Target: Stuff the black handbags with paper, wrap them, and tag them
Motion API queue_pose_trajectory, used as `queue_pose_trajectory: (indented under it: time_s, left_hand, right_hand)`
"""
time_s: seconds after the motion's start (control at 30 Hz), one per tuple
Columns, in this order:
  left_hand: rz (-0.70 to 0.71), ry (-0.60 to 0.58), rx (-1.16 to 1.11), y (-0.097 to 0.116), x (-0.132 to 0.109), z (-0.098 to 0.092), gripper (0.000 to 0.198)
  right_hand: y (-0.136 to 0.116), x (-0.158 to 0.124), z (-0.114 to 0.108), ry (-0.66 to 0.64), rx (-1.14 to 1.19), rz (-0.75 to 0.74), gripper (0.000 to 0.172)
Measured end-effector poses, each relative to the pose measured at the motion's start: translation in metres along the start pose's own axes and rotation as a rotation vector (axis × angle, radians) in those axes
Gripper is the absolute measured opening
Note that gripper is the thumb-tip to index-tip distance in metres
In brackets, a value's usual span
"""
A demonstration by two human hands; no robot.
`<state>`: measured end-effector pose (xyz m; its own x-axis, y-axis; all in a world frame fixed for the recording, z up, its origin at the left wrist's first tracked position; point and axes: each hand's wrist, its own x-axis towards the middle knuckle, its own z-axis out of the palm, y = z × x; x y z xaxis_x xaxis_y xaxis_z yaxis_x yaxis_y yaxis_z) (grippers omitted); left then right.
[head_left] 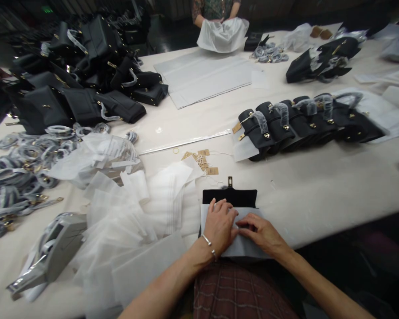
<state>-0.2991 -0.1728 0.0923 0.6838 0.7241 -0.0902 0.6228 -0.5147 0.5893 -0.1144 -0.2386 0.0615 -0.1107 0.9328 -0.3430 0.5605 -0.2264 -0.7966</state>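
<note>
In front of me at the table edge is a small black handbag with its flap (230, 198) laid back and a gold clasp plate (230, 181) at the flap's far end. A pale grey-white sheet of wrapping paper (244, 249) covers the bag's body. My left hand (220, 225), with a bracelet at its wrist, lies on this paper with its fingers stretched out. Close by its thumb, my right hand (260, 231) is closed in a pinch on the paper. The bag's body is mostly hidden under paper and hands.
Thin white sheets (126, 235) spread left, beside a tape dispenser (60, 243) and wrapped straps (29, 155). Brown tags (202, 161) lie ahead. Black bags are piled back left (86, 75) and lined up right (295, 122). Across the table a person holds a white sheet (222, 35).
</note>
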Motion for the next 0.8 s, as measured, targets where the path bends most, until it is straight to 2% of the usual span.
queue_pose_trajectory:
  time_s: [0.17,0.3,0.4,0.57,0.67,0.73,0.8]
  left_hand:
    - [-0.1,0.039,-0.124,-0.003,-0.007,0.014,0.02]
    - [-0.116,-0.001,-0.253,-0.011,-0.003,0.014,0.011]
    - [-0.132,0.008,-0.242,-0.014,0.0,0.016,0.009]
    - [-0.157,0.027,-0.113,-0.014,0.001,0.027,0.009]
    - [-0.065,0.057,-0.051,-0.013,-0.006,0.027,0.005]
    - [0.088,0.05,-0.017,-0.013,-0.015,0.024,0.007]
    - [0.252,-0.021,0.011,-0.014,-0.024,0.022,0.011]
  right_hand:
    - [0.0,0.007,0.002,0.039,0.125,0.114,0.016]
    - [-0.004,0.011,0.0,0.012,0.148,0.189,0.016]
    - [-0.011,0.013,0.002,0.003,0.065,0.204,0.014]
    - [-0.023,0.018,0.011,0.056,-0.208,0.231,0.009]
    - [-0.02,0.019,0.005,0.002,-0.118,0.201,0.009]
    - [-0.016,0.02,-0.008,-0.087,0.021,0.221,0.01]
    - [-0.013,0.024,-0.026,-0.165,0.171,0.293,0.015]
